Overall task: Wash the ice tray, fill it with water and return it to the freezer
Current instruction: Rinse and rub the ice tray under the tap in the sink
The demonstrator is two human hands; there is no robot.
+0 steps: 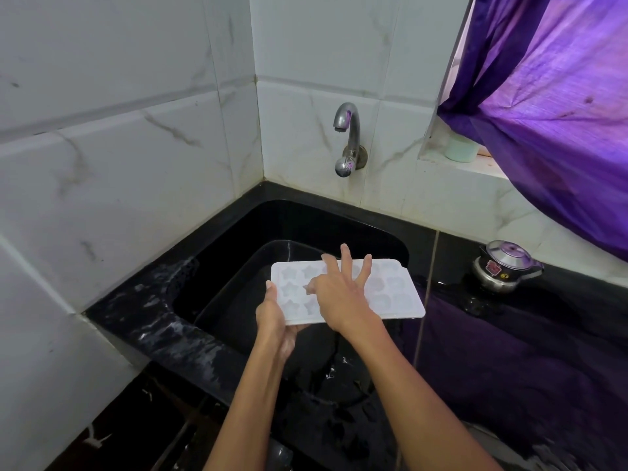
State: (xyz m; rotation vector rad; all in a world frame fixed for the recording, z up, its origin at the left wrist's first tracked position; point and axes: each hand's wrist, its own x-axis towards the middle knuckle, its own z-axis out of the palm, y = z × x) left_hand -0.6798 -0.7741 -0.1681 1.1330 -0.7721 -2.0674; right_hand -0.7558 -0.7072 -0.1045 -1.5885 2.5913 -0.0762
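A person holds a white ice tray (pixel 384 294) level over a black sink (pixel 238 232) set into a dark counter in a tiled corner, the washing step apparently under way. The left hand (pixel 275 321) grips the tray's near-left edge from beneath, thumb hooked over the rim. The right hand (pixel 336 290) lies across the tray's top, three fingers fanned wide toward the far side while the forefinger and thumb bend down into one of the star-shaped moulds, as if rubbing it clean. The tap (pixel 346 141) on the far wall shows no running stream, and whether the moulds hold any water cannot be told. Judging by this, the tray is out of the freezer and being scrubbed by hand; rinsing, filling at the tap and the return to the freezer appear still to come. No freezer is in view. To the right, a small steel pressure cooker (pixel 503 266) stands on the counter below a purple curtain (pixel 550 96), and a pale green tub (pixel 462 149) sits on the window ledge to the right of the tap.
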